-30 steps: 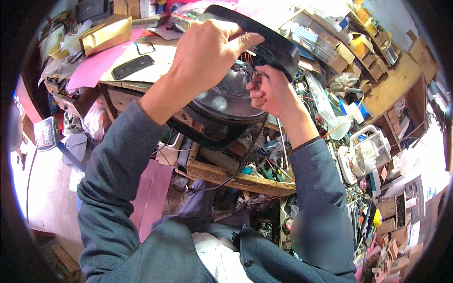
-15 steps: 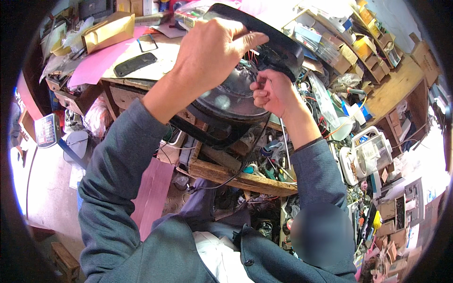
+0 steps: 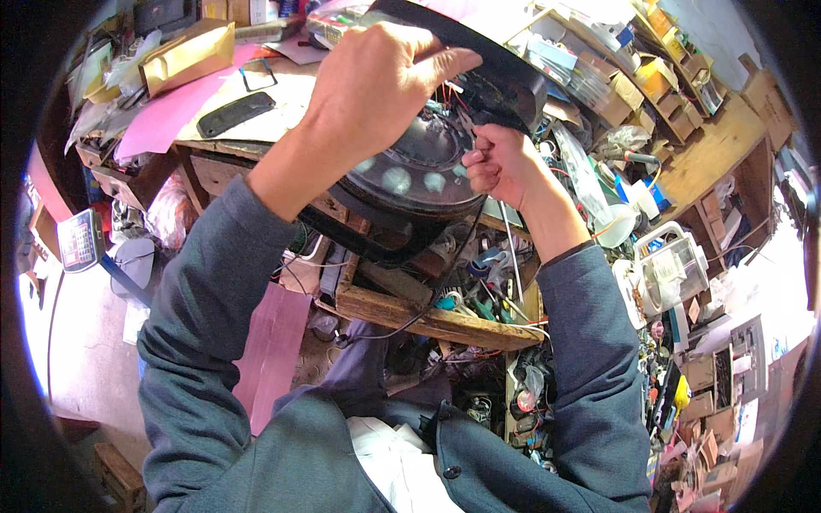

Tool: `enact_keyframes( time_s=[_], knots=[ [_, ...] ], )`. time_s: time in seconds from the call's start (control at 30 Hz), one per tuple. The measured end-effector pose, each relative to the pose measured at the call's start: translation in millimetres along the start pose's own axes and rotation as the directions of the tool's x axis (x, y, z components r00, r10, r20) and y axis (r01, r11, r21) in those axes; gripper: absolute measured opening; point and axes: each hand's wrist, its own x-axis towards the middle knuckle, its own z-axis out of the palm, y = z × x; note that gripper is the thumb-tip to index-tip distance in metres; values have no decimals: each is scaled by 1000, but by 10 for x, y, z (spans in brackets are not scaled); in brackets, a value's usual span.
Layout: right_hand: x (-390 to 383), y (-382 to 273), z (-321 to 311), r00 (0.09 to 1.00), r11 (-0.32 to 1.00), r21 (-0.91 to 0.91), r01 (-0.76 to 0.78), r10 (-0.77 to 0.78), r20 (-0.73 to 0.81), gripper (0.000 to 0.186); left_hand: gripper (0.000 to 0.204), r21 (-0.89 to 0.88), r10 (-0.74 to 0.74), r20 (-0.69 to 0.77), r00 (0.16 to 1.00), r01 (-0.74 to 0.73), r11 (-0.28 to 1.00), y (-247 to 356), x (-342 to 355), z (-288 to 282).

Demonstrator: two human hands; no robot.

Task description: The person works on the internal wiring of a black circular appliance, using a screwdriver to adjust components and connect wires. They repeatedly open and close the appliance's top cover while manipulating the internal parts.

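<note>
While the left hand (image 3: pixel 369 90) grips a broad, curved black plastic panel (image 3: pixel 511 75) at the upper centre of the frame, its thumb extended and its other fingers folded (fingertips hidden), the right hand (image 3: pixel 506 164), right of it and lower, is clenched around a slim grey metal tool (image 3: pixel 467 125). The tool's tip lies near thin red wires (image 3: pixel 450 91) under the panel. The panel stands tilted above a round, glossy dark appliance body (image 3: pixel 410 184), upper centre, with a black looped handle (image 3: pixel 389 250) on its near side. At upper left, a flat black rounded slab (image 3: pixel 237 114) lies near a tan paper envelope (image 3: pixel 188 61). Below the appliance, centre frame, a wooden drawer (image 3: pixel 445 328) holds jumbled tools and cables.
</note>
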Motion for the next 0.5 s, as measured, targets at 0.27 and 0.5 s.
enact_keyframes(
  time_s=[0.27, 0.5],
  knots=[
    [-14, 47, 27, 1000, 997, -79, 9, -9, -6, 35, 43, -48, -18, -6, 1000, 18, 999, 11, -12, -5],
    [-78, 58, 98, 997, 990, -138, 33, -42, -63, 33, 42, -51, -18, -7, 1000, 17, 999, 23, -11, -18]
  ],
)
